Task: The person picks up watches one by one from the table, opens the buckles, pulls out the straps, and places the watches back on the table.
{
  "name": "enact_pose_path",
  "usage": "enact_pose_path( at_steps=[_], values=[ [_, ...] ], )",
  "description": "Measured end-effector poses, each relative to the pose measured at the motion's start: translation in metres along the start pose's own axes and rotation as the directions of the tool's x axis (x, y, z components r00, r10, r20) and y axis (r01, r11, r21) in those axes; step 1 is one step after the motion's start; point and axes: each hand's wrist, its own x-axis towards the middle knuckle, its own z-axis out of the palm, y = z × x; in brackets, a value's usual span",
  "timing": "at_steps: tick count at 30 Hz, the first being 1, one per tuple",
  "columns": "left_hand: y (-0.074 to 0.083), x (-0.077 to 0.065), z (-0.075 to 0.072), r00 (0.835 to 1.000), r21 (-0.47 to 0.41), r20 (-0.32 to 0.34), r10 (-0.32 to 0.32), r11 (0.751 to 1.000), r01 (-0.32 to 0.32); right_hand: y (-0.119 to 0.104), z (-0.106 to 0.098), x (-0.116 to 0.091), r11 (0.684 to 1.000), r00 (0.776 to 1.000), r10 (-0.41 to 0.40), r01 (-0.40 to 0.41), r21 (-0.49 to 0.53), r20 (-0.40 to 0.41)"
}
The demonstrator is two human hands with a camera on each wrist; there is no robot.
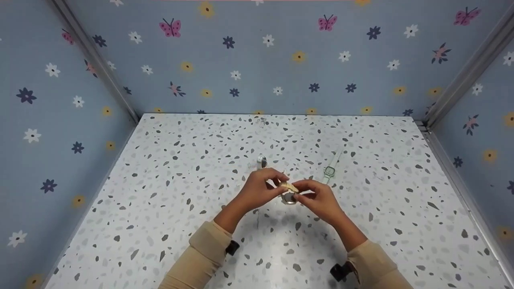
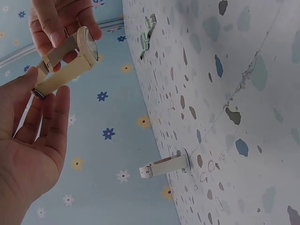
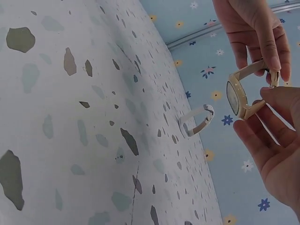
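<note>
A wristwatch (image 1: 289, 198) with a pale yellow strap and gold-rimmed case is held between both hands, its strap bent round into a loop. My left hand (image 1: 261, 188) pinches the strap at the buckle end, its fingers curled about it in the left wrist view. From the other side my right hand (image 1: 320, 199) grips the strap between thumb and fingers. In the right wrist view the watch case (image 3: 237, 97) faces away from the hands, toward the tabletop. Fingers of both hands hide part of the buckle.
Just beyond my left hand a white-strapped watch (image 2: 166, 166) stands on the speckled tabletop (image 1: 180, 160), its strap closed in a loop. A pale green watch (image 1: 329, 171) lies stretched out behind my right hand. Blue flowered panels (image 1: 257, 56) enclose the table at the back and sides.
</note>
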Motion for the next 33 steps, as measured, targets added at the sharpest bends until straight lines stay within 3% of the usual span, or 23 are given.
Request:
enact_pose_path(
  at_steps=[19, 27, 33],
  values=[
    [-0.006, -0.018, 0.003, 0.992, -0.109, -0.008, -0.129, 0.986, 0.127, -0.005, 0.001, -0.002, 1.0, 1.0, 0.005, -0.005, 0.005, 0.02],
    [-0.008, -0.022, 0.007, 0.991, -0.129, -0.012, -0.133, 0.983, 0.131, -0.004, 0.008, -0.002, 1.0, 1.0, -0.027, 0.027, 0.004, 0.012],
    [-0.01, -0.023, 0.008, 0.992, -0.144, 0.005, -0.126, 0.982, 0.126, 0.02, 0.011, 0.002, 0.997, 0.998, -0.058, 0.057, -0.042, -0.014]
  ],
)
